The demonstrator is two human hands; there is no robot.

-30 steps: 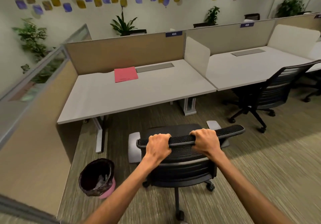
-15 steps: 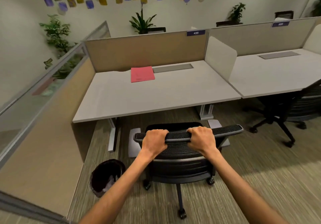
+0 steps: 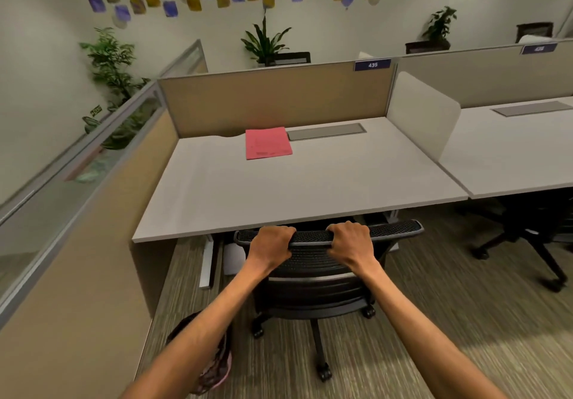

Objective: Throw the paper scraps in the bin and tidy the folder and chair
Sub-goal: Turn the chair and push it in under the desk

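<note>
A black mesh office chair (image 3: 313,274) stands at the front edge of the grey desk (image 3: 310,191), its seat hidden under the desktop. My left hand (image 3: 271,243) and my right hand (image 3: 350,242) both grip the top bar of its backrest. A red folder (image 3: 267,143) lies flat at the back of the desk, beside a grey cable flap. The bin (image 3: 217,364), lined with a dark bag, sits on the carpet at the lower left, mostly hidden behind my left forearm. No paper scraps show on the desk.
Beige partition panels (image 3: 273,98) close off the desk at the back and left. A white divider (image 3: 424,113) separates the neighbouring desk (image 3: 511,150), where a second black chair (image 3: 533,237) stands. Potted plants line the wall.
The chair has rolled forward until its backrest reaches the desk edge, both hands still holding it. The view has moved closer, and my left arm now covers the bin.
</note>
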